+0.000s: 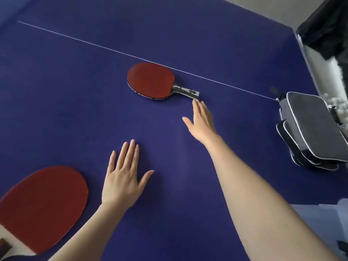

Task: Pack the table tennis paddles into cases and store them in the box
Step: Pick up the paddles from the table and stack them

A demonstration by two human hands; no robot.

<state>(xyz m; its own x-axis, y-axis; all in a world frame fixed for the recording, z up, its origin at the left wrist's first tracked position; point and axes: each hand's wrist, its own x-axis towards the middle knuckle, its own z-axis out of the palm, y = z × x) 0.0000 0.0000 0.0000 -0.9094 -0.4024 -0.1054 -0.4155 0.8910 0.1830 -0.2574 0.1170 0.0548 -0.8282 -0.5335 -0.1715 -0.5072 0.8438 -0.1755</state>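
Note:
A red-faced paddle (150, 81) lies flat in the middle of the blue table (216, 44), its grey handle pointing right. My right hand (202, 122) stretches out with straight fingers, its fingertips just short of that handle's end. A second red paddle (43, 206) lies at the near left corner, its handle cut off by the frame edge. My left hand (124, 178) rests flat on the table beside it, fingers spread, holding nothing. Grey paddle cases (316, 129) with white piping are stacked at the table's right edge.
A thin white line (94, 44) runs diagonally across the table behind the middle paddle. Beyond the right edge stands a container with several white balls (337, 102) under black fabric (327, 29). A pale object (323, 219) shows at the lower right.

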